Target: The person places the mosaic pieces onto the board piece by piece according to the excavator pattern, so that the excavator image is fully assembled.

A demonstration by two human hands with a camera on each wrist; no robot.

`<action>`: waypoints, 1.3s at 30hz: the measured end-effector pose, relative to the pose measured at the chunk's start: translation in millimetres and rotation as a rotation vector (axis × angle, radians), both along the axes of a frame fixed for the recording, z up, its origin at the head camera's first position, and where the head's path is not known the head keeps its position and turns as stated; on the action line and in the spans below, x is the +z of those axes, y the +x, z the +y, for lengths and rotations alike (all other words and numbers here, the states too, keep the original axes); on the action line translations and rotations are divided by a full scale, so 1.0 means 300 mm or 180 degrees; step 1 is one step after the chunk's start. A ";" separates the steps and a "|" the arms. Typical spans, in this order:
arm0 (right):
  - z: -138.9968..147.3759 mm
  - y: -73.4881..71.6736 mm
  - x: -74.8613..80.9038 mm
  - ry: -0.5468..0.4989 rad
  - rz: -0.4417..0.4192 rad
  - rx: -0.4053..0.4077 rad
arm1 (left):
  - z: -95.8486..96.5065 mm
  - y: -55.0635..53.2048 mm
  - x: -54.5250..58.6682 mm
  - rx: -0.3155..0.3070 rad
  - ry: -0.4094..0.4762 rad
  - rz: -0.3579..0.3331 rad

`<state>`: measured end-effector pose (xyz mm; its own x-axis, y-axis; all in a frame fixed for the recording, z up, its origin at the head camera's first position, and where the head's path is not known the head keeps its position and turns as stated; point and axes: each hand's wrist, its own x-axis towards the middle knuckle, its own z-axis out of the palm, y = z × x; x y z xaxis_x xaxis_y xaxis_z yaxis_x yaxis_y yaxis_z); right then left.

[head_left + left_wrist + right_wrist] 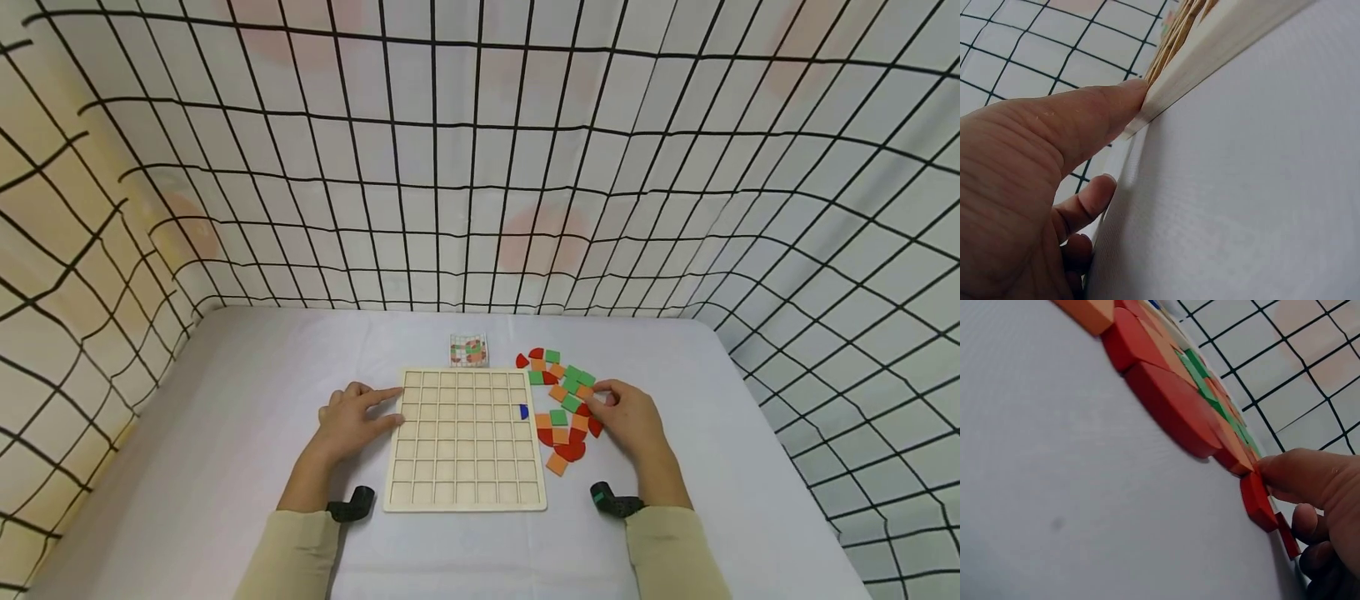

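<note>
A pale wooden board [465, 467] with a raised grid lies flat on the table. In one of its right-hand squares sits a single blue piece [524, 412] with a curved edge. My left hand [351, 421] is at the board's left side, its extended index finger and thumb touching the edge; the left wrist view shows the thumb [1100, 112] against the side wall. My right hand [630, 417] reaches into loose flat pieces, thumb and index fingertips right at an orange square [584, 391]. I cannot tell whether they pinch it. Red curved pieces [1172, 409] lie near the right thumb.
Several green squares [558, 417], orange squares [557, 464] and red rounded pieces [570, 451] spread along the board's right side. A small patterned card [468, 350] stands behind the board. Black wire mesh [480, 183] surrounds the white-covered table [247, 400] at back and sides.
</note>
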<state>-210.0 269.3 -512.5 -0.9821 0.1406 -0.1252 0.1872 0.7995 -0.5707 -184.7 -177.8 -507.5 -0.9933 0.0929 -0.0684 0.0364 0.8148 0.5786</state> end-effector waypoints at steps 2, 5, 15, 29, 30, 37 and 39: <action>0.002 -0.004 0.004 0.0050 -0.0005 0.0047 | 0.001 0.000 0.001 0.0005 -0.0012 -0.0008; 0.001 -0.004 0.009 0.0107 -0.0012 0.0096 | 0.002 0.001 0.002 0.0010 -0.0010 -0.0016; -0.020 0.012 0.009 -0.0059 0.0061 -0.0042 | -0.007 -0.002 0.002 0.0006 -0.0052 -0.0012; -0.114 0.031 0.057 -0.0420 -0.0004 0.0371 | 0.002 0.001 0.000 0.0006 -0.0078 -0.0025; -0.122 0.033 0.062 -0.0416 0.0008 0.0423 | 0.002 0.001 0.000 0.0009 -0.0078 -0.0027; -0.169 0.053 0.090 -0.0335 0.0030 0.0824 | -0.002 -0.001 -0.005 0.0010 -0.0073 -0.0003; -0.183 0.059 0.090 -0.0345 -0.0022 0.0888 | -0.002 0.000 -0.004 0.0014 -0.0068 0.0002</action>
